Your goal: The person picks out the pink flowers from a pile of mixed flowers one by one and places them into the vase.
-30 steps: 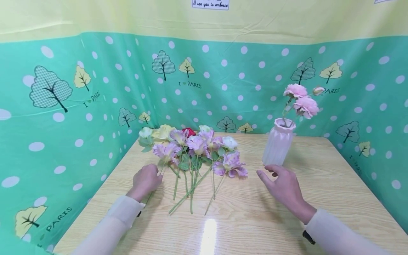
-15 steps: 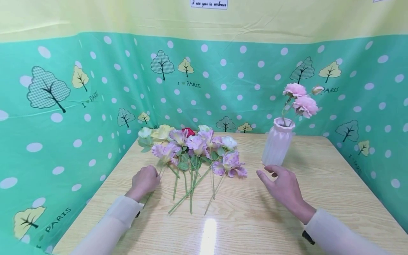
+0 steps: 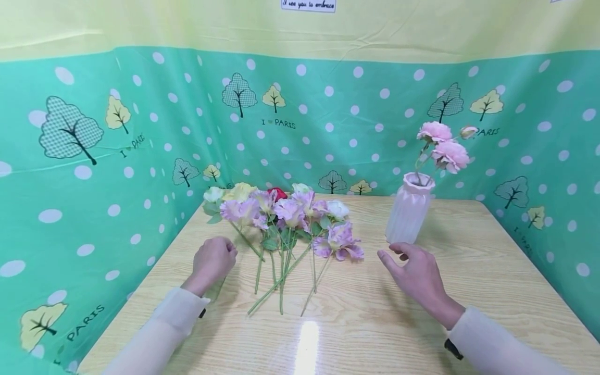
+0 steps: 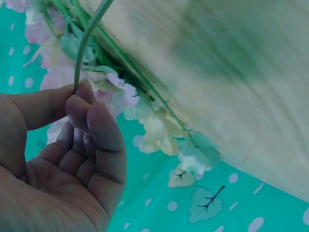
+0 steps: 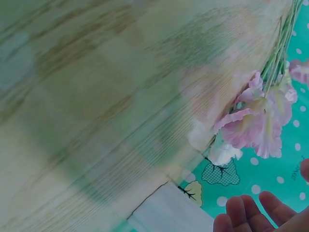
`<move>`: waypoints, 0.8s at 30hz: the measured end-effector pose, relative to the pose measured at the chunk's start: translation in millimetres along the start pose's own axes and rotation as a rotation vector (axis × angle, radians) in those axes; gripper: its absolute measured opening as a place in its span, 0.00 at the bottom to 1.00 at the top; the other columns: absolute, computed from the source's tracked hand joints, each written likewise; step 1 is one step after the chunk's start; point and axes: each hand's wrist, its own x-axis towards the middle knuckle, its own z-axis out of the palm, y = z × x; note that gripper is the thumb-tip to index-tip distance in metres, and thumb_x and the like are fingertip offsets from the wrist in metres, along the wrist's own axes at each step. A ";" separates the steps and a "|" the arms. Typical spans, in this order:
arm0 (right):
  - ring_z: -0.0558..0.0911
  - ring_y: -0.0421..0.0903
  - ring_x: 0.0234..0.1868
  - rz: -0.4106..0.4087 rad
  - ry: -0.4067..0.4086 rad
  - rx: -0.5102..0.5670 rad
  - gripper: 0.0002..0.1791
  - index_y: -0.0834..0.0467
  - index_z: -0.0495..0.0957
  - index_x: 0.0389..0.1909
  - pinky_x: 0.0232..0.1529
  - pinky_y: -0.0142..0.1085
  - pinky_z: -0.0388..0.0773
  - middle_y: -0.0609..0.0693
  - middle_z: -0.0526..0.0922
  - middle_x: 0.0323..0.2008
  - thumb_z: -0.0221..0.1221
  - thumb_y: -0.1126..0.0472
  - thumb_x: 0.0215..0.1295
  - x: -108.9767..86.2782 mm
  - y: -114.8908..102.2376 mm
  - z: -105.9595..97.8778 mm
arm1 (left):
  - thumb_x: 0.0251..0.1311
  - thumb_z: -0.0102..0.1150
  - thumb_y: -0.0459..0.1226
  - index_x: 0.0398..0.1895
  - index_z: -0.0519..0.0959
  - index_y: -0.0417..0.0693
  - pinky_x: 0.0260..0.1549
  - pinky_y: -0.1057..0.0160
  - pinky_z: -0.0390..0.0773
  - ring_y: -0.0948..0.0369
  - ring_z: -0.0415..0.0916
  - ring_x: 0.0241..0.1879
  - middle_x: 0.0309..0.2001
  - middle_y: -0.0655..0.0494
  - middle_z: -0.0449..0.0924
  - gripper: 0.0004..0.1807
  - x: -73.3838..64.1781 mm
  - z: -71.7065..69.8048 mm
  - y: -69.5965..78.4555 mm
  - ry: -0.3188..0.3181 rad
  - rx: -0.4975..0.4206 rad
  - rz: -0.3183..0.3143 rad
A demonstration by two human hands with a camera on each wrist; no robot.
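In the left wrist view my left hand (image 4: 72,150) pinches a green flower stem (image 4: 87,46) between thumb and fingertips. That stem belongs to a purple-pink artificial flower (image 3: 240,211) at the near left of a pile; the head view shows my left hand over the table's left side, hiding part of the stem. My right hand (image 3: 417,273) holds nothing, its fingers loosely bent. It rests low, just in front of the white ribbed vase (image 3: 409,213). Pink flowers (image 3: 450,156) and a bud stand in the vase, leaning right.
More artificial flowers lie heaped at the table's back left: a yellow one (image 3: 240,192), a red one (image 3: 277,194), a white one (image 3: 337,209) and several purple ones, stems toward me. A green dotted cloth (image 3: 281,140) encloses the wooden table (image 3: 365,323) at the back and sides.
My left hand has lifted slightly, and the purple-pink flower on its stem has shifted up and a little left, off the other stems. My right hand and the vase have stayed put.
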 end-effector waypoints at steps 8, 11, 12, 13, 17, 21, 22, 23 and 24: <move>0.84 0.56 0.42 -0.003 0.001 0.004 0.24 0.62 0.85 0.49 0.40 0.52 0.80 0.60 0.87 0.46 0.65 0.45 0.69 -0.3 0.0 2.2 | 0.68 0.61 0.35 0.28 0.83 0.46 0.21 0.60 0.72 0.59 0.74 0.21 0.23 0.56 0.80 0.09 0.3 -3.8 19.8 0.068 -0.068 0.037; 0.84 0.56 0.42 -0.004 0.004 0.004 0.24 0.62 0.85 0.49 0.40 0.51 0.80 0.60 0.87 0.46 0.65 0.45 0.69 -0.2 -0.3 2.2 | 0.67 0.62 0.35 0.33 0.86 0.43 0.25 0.58 0.76 0.59 0.76 0.24 0.27 0.55 0.83 0.06 1.2 -3.0 27.8 0.096 -0.092 0.044; 0.84 0.56 0.42 -0.005 0.005 0.002 0.24 0.62 0.85 0.49 0.40 0.51 0.80 0.60 0.87 0.46 0.65 0.45 0.69 -0.1 -0.4 2.2 | 0.66 0.62 0.34 0.35 0.86 0.43 0.27 0.58 0.77 0.59 0.77 0.25 0.29 0.54 0.84 0.06 1.6 -2.5 30.1 0.104 -0.098 0.048; 0.84 0.56 0.42 -0.006 0.007 0.003 0.24 0.62 0.85 0.49 0.40 0.51 0.80 0.60 0.87 0.46 0.65 0.45 0.69 0.0 -0.5 2.1 | 0.66 0.63 0.34 0.36 0.86 0.42 0.28 0.57 0.78 0.59 0.77 0.26 0.29 0.54 0.84 0.06 1.9 -2.3 32.6 0.107 -0.110 0.051; 0.84 0.55 0.42 -0.007 0.007 0.004 0.24 0.62 0.85 0.49 0.40 0.51 0.80 0.59 0.88 0.46 0.65 0.45 0.69 0.0 -0.9 1.4 | 0.66 0.64 0.34 0.37 0.87 0.42 0.31 0.56 0.79 0.59 0.77 0.27 0.30 0.55 0.84 0.05 2.9 -0.9 42.5 0.126 -0.157 0.068; 0.84 0.56 0.42 -0.001 0.001 0.010 0.24 0.62 0.85 0.50 0.41 0.52 0.80 0.60 0.87 0.46 0.65 0.44 0.69 0.4 -1.5 0.6 | 0.66 0.65 0.35 0.37 0.87 0.44 0.29 0.58 0.78 0.60 0.77 0.25 0.29 0.56 0.84 0.04 3.0 1.6 53.1 0.145 -0.215 0.083; 0.84 0.56 0.43 0.001 0.000 0.012 0.25 0.62 0.85 0.50 0.41 0.51 0.80 0.60 0.87 0.46 0.65 0.44 0.69 0.6 -1.7 0.5 | 0.66 0.65 0.35 0.36 0.87 0.44 0.28 0.59 0.77 0.60 0.77 0.25 0.28 0.56 0.84 0.04 3.0 2.4 55.7 0.148 -0.230 0.086; 0.84 0.56 0.43 0.003 0.000 0.015 0.25 0.62 0.85 0.50 0.41 0.51 0.80 0.60 0.87 0.46 0.65 0.44 0.69 0.7 -1.9 0.6 | 0.66 0.66 0.35 0.36 0.87 0.44 0.28 0.59 0.77 0.61 0.77 0.25 0.28 0.56 0.84 0.04 3.1 3.3 58.7 0.152 -0.247 0.092; 0.84 0.56 0.43 0.003 -0.002 0.017 0.25 0.62 0.85 0.50 0.41 0.51 0.80 0.60 0.87 0.46 0.65 0.44 0.69 0.8 -2.1 0.8 | 0.66 0.66 0.35 0.36 0.87 0.44 0.28 0.60 0.78 0.61 0.77 0.25 0.28 0.56 0.84 0.04 3.1 4.2 61.5 0.156 -0.266 0.096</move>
